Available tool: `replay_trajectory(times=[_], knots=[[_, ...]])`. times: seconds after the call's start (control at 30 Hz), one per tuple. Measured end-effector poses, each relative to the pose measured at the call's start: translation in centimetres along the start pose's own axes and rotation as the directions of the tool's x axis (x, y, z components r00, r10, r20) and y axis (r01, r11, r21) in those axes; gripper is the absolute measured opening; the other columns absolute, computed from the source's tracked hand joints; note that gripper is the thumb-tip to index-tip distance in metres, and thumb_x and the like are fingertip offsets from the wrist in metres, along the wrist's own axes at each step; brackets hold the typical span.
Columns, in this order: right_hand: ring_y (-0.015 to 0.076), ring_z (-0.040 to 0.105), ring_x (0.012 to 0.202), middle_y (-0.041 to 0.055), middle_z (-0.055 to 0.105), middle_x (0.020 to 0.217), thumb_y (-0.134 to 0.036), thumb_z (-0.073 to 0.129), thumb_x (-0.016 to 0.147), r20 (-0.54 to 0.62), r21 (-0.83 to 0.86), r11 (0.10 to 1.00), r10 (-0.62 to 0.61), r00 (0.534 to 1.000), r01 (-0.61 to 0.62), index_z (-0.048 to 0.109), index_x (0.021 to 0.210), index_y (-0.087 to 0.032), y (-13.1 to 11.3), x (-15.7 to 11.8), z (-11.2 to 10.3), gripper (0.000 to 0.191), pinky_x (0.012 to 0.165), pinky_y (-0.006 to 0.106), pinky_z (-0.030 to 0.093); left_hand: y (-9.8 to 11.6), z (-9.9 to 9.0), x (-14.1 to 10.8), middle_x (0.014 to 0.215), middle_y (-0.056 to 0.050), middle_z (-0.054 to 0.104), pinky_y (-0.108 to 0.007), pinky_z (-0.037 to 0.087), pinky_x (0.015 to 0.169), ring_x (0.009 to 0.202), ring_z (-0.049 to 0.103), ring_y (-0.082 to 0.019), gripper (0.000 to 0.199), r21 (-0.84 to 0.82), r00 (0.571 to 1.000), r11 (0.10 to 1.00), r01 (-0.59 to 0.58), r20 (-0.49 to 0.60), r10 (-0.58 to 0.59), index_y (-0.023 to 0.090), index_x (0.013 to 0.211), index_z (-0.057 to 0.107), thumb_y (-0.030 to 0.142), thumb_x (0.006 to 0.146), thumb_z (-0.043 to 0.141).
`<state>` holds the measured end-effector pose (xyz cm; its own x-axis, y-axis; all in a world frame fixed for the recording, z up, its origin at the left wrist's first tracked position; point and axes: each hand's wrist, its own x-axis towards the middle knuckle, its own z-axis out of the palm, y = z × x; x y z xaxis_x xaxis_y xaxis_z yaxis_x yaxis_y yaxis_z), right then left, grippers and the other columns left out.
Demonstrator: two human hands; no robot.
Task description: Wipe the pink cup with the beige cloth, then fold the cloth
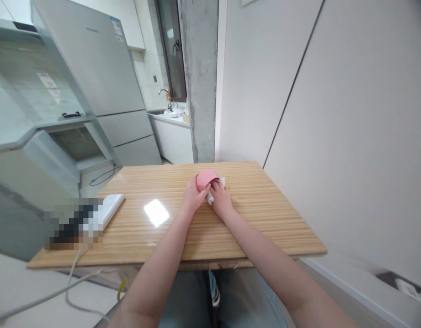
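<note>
Near the far middle of the wooden table [128, 182], my left hand [193, 195] is closed on the left side of a pink, curved, bowl-like thing [207, 176]. The pink thing is tilted, its dark opening towards me and my right hand. My right hand [221, 198] is at that opening with bent fingers, closed on a white, soft-looking piece [223, 181] like tissue or cloth. A white rounded end [210, 198] pokes out between the hands. My right fingertips are partly hidden by the pink rim.
A white power strip or box [113, 205] lies at the table's left edge beside a blurred-out dark patch. A pale cable [72, 273] hangs off the near left corner. A white wall [316, 150] borders the right side. Beyond stand a grey fridge [104, 77] and a concrete pillar [199, 82].
</note>
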<state>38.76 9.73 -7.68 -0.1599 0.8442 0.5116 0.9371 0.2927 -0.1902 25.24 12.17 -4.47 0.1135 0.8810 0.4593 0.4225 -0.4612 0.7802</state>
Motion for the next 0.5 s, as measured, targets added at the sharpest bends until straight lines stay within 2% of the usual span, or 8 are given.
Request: replay_trajectory(times=[0.07, 0.13, 0.2, 0.27, 0.33, 0.43, 0.5], knots=[[0.0279, 0.045, 0.118, 0.0148, 0.056, 0.123, -0.018, 0.047, 0.090, 0.007, 0.037, 0.999, 0.001, 1.000, -0.001, 0.058, 0.122, -0.018, 0.2, 0.0, 0.3, 0.034, 0.090, 0.042, 0.043, 0.1, 0.7, -0.3, 0.118, -0.012, 0.061, -0.038, 0.046, 0.095, 0.109, 0.059, -0.026, 0.069, -0.112, 0.999, 0.993, 0.031, -0.006, -0.032, 0.019, 0.134, 0.039, 0.043, 0.075, 0.067], [0.0251, 0.046, 0.118, 0.0126, 0.058, 0.119, -0.019, 0.046, 0.091, -0.014, 0.118, 0.992, -0.031, 0.999, 0.032, 0.057, 0.123, -0.018, 0.5, 0.0, 0.9, 0.035, 0.093, 0.038, 0.044, -0.1, 1.8, -0.5, 0.124, -0.013, 0.058, -0.035, 0.046, 0.095, 0.111, 0.059, -0.023, 0.084, -0.275, 0.997, 0.959, 0.064, -0.032, -0.076, 0.019, 0.143, 0.023, 0.040, 0.075, 0.067], [0.0223, 0.048, 0.116, 0.0112, 0.059, 0.117, -0.018, 0.044, 0.091, -0.041, 0.190, 0.979, -0.063, 0.997, 0.070, 0.056, 0.126, -0.018, 0.8, 0.2, 1.5, 0.036, 0.096, 0.035, 0.044, -0.5, 2.7, -0.6, 0.129, -0.014, 0.054, -0.034, 0.044, 0.099, 0.117, 0.055, -0.022, 0.089, -0.346, 0.992, 0.936, 0.069, -0.075, -0.101, 0.017, 0.144, 0.018, 0.037, 0.074, 0.069], [0.0207, 0.050, 0.114, 0.0111, 0.060, 0.116, -0.016, 0.045, 0.091, -0.047, 0.219, 0.970, -0.096, 0.994, 0.104, 0.055, 0.127, -0.016, 0.9, 0.3, 1.8, 0.037, 0.097, 0.032, 0.044, -0.9, 2.7, -0.4, 0.131, -0.015, 0.053, -0.036, 0.041, 0.103, 0.120, 0.053, -0.022, 0.082, -0.295, 0.990, 0.954, 0.056, -0.107, -0.092, 0.015, 0.141, 0.027, 0.035, 0.074, 0.069], [0.0206, 0.049, 0.115, 0.0116, 0.060, 0.118, -0.015, 0.046, 0.091, -0.032, 0.186, 0.971, -0.150, 0.988, 0.153, 0.056, 0.126, -0.015, 1.0, 0.3, 1.7, 0.037, 0.096, 0.032, 0.044, -1.2, 1.9, 0.0, 0.131, -0.014, 0.053, -0.038, 0.039, 0.104, 0.122, 0.052, -0.024, 0.071, -0.184, 0.994, 0.983, 0.028, -0.102, -0.047, 0.015, 0.138, 0.035, 0.034, 0.077, 0.065], [0.0236, 0.045, 0.120, 0.0133, 0.057, 0.125, -0.015, 0.046, 0.091, -0.017, 0.036, 0.979, -0.199, 0.980, 0.200, 0.057, 0.123, -0.016, 1.1, 0.3, 1.1, 0.034, 0.095, 0.038, 0.043, -1.2, 0.1, 0.3, 0.134, -0.014, 0.052, -0.041, 0.038, 0.105, 0.123, 0.051, -0.027, 0.066, -0.023, 0.999, 0.999, -0.034, -0.041, 0.033, 0.018, 0.137, 0.040, 0.035, 0.077, 0.064], [0.0265, 0.044, 0.121, 0.0151, 0.055, 0.127, -0.016, 0.046, 0.091, -0.038, -0.054, 0.984, -0.172, 0.984, 0.169, 0.058, 0.121, -0.016, 1.1, 0.2, 0.8, 0.032, 0.093, 0.042, 0.043, -0.9, -0.4, 0.3, 0.133, -0.013, 0.054, -0.041, 0.038, 0.105, 0.122, 0.052, -0.028, 0.069, -0.009, 0.998, 0.998, -0.062, -0.020, 0.062, 0.020, 0.137, 0.042, 0.037, 0.075, 0.067]])
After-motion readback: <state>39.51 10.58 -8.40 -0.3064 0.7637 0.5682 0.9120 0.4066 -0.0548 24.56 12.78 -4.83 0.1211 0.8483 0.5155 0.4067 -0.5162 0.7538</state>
